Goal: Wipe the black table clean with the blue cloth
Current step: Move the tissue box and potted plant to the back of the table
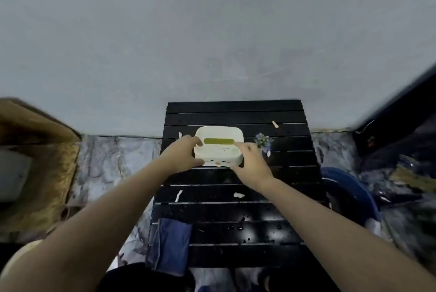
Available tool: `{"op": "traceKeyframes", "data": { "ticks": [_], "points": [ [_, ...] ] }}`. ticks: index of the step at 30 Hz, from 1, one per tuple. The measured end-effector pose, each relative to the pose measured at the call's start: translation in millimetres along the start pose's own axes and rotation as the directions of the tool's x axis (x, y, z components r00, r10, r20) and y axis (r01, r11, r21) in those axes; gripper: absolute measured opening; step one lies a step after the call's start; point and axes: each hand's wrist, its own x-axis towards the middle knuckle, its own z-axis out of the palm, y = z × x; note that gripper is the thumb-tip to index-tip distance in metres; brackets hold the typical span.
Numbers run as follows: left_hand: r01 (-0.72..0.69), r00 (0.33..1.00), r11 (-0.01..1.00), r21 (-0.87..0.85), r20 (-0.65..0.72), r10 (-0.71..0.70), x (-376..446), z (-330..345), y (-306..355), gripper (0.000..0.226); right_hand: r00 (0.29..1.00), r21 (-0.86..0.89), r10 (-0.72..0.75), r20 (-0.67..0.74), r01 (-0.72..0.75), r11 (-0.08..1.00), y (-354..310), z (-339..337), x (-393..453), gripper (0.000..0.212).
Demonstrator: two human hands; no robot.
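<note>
A black slatted table [271,216] stands against a grey wall, its surface wet with droplets and strewn with white paper scraps [238,195]. The blue cloth [168,244] lies folded on the table's near left corner, hanging over the edge. A white tissue box [219,144] with a green slot sits at the table's middle rear. My left hand [181,153] grips the box's left side and my right hand [251,161] grips its right side.
A small purple flower sprig [263,141] lies right of the box. A blue bin [349,192] stands on the marbled floor at the table's right. A brown mat or box [40,161] lies at the left.
</note>
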Motion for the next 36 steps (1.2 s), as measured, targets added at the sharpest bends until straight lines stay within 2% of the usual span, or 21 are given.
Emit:
{"op": "traceKeyframes", "data": {
  "ticks": [3,7,12,16,20,26,33,36],
  "points": [
    [-0.027,0.991,0.998,-0.06,-0.135,0.019,18,39,-18,0.076,0.985,0.036,-0.048,-0.168,0.054,0.998,27,37,17,0.077],
    [-0.147,0.941,0.971,-0.19,-0.329,0.078,39,92,-38,0.079,0.934,0.121,-0.143,-0.326,0.191,0.974,63,80,40,0.084],
    [-0.27,0.843,0.911,-0.313,-0.534,0.066,48,146,-54,0.088,0.863,0.16,-0.262,-0.432,0.359,0.919,90,109,61,0.08],
    [-0.383,0.743,0.863,-0.328,-0.665,0.077,56,170,-63,0.088,0.821,0.184,-0.312,-0.479,0.441,0.878,101,117,72,0.083],
    [-0.4,0.723,0.859,-0.32,-0.686,0.082,64,177,-71,0.089,0.802,0.266,-0.299,-0.518,0.483,0.834,105,126,78,0.087],
    [-0.431,0.719,0.846,-0.313,-0.685,0.113,69,179,-84,0.091,0.741,0.234,-0.333,-0.582,0.545,0.805,111,135,83,0.084],
    [-0.478,0.686,0.827,-0.295,-0.714,0.142,68,177,-88,0.089,0.772,0.285,-0.299,-0.562,0.519,0.806,109,137,79,0.082],
    [-0.498,0.651,0.821,-0.278,-0.746,0.142,78,163,-88,0.088,0.786,0.326,-0.268,-0.557,0.504,0.8,97,124,90,0.083]
  ]
}}
